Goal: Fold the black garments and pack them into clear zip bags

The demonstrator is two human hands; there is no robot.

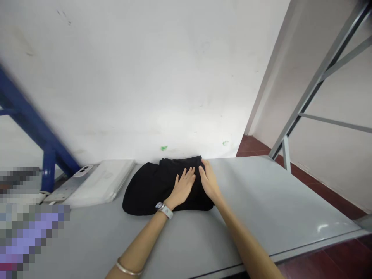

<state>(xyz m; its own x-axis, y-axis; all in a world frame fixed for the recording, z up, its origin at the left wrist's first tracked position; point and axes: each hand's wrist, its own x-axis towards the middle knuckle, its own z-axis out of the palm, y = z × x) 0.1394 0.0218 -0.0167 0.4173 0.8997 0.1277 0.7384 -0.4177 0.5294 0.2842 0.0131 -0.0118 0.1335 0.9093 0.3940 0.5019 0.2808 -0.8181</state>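
Grey worktop (261,201) here, with a black garment (143,193) at centre frame, already folded into a bundle; it's being pressed by the flat, open left hand (183,188) and right hand (209,182), nothing gripped.

Pixelated patch (26,228), lower left (contents unreadable)

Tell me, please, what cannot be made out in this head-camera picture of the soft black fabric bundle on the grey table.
Head view:
The soft black fabric bundle: what garment it is, as its folds, the left hand and the right hand hide its shape.
The white-strapped wristwatch: its screen is too small to read.
Lower-left corner: a pixelated patch hides whatever is there.
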